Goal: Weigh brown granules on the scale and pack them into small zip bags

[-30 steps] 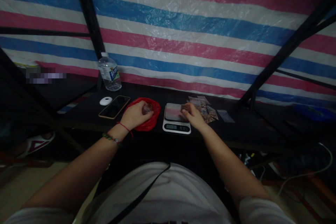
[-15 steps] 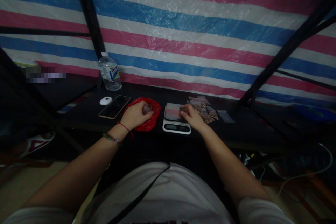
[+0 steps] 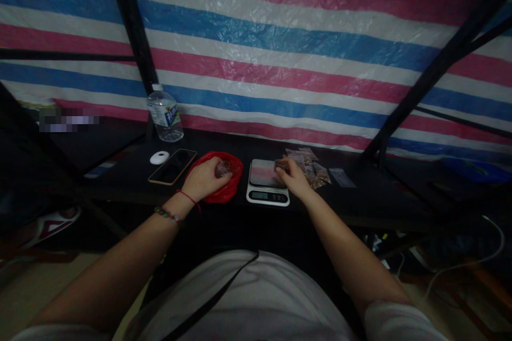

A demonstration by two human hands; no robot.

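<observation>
My left hand (image 3: 205, 177) is over an open red plastic bag (image 3: 237, 177), fingers curled round a small clear rounded container (image 3: 223, 169). What that container holds is too dim to tell. A white digital kitchen scale (image 3: 267, 197) with a metal plate stands right of the bag. At the plate's right side, my right hand (image 3: 294, 177) pinches a small plastic bag of brown bits (image 3: 281, 165). Several similar filled zip bags (image 3: 314, 170) lie in a pile just beyond this hand, and a flat clear zip bag (image 3: 342, 177) is at their right.
Left of the red bag lie a phone (image 3: 174, 165) and a white round case (image 3: 159, 157). A clear plastic bottle (image 3: 165, 116) stands behind them. Black metal posts (image 3: 138, 37) and a striped plastic sheet (image 3: 280, 64) bound the black table (image 3: 240, 141) at the back.
The whole view has shifted slightly. Both hands keep their grips and nearly the same places over the red bag and the scale.
</observation>
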